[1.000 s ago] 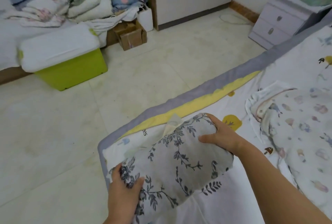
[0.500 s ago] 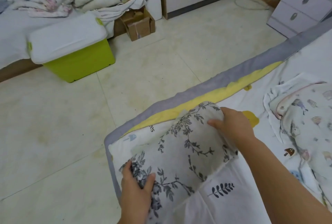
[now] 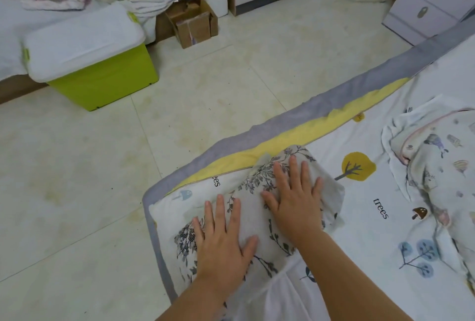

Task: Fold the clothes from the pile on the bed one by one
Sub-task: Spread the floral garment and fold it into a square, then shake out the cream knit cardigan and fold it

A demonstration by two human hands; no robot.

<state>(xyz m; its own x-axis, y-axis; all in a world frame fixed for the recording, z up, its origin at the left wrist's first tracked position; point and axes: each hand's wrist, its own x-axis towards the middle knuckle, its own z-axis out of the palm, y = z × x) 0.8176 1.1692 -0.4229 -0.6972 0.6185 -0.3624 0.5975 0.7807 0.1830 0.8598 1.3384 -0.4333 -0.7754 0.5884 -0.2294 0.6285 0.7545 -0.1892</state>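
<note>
Under your palms you have a folded white garment (image 3: 257, 207) printed with dark grey leafy vines. Your bed sheet (image 3: 359, 217) is white with yellow and blue trees, edged yellow and grey. Your storage box (image 3: 102, 86) is lime green, its lid white.

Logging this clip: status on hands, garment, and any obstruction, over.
Left hand and right hand flat, pressing the floral garment. Garment folded, near the corner of the bed. Printed clothes pile waits to the right, apart. Nothing in the way.
</note>
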